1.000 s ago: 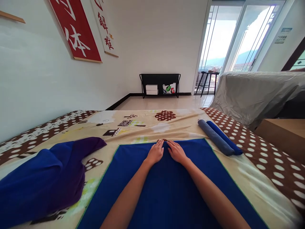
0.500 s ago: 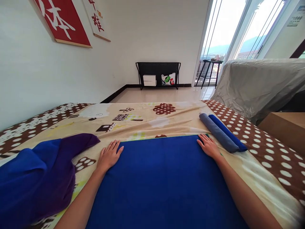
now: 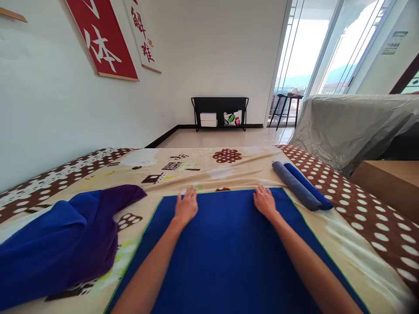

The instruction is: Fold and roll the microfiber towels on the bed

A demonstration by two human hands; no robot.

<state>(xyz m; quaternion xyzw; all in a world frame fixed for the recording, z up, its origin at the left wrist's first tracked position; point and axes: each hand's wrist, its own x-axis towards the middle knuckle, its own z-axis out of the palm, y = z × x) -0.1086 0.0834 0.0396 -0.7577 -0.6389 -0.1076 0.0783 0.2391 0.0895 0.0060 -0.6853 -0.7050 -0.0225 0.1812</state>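
A blue cloth (image 3: 225, 248) with a thin green edge lies spread flat on the patterned blanket (image 3: 209, 174). My left hand (image 3: 186, 206) rests at its far edge, left of the middle, fingers stretched out. Near the same edge, right of the middle, lies my right hand (image 3: 265, 202), its fingers apart and slightly bent. Neither hand visibly holds anything. To the left is a crumpled blue and purple cloth (image 3: 81, 231). On the right, a grey rolled cloth (image 3: 296, 185) lies alongside a blue rolled cloth (image 3: 309, 186).
Past the blanket's far edge, a black rack (image 3: 220, 107) stands against the wall. A cardboard box (image 3: 386, 183) and furniture under a grey plastic cover (image 3: 347, 126) are on the right. A black stool (image 3: 286, 107) stands by the window.
Both hands have moved inward along the far edge, from the corners of the blue cloth towards its middle. The view has tilted up slightly.
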